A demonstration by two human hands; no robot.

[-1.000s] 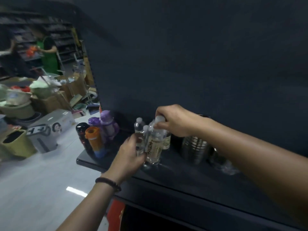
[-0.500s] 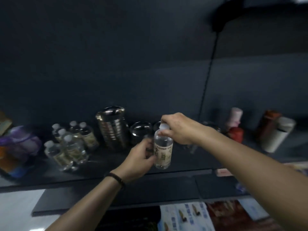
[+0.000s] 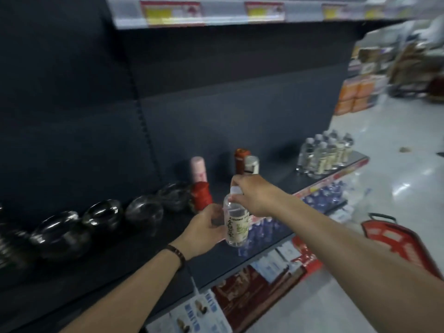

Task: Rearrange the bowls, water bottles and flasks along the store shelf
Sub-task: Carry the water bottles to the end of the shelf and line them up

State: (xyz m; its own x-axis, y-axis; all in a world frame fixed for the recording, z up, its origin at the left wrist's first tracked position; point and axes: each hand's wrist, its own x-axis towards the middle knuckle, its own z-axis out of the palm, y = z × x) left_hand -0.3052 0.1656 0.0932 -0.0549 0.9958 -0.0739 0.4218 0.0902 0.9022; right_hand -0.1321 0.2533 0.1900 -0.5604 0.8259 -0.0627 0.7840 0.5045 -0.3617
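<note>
Hands meet at the centre of the frame around one water bottle point(image 3: 235, 223), which is nearly upright in front of the edge of the dark shelf point(image 3: 149, 260). The left hand point(image 3: 206, 229) grips its labelled body from the left side. The right hand point(image 3: 252, 195) pinches the white cap from above. Glass bowls point(image 3: 103, 215) stand in a row at the middle left. Behind the hands are a pink flask point(image 3: 199, 168) and a red flask point(image 3: 201, 197). A group of bottles point(image 3: 324, 155) stands at the middle right.
</note>
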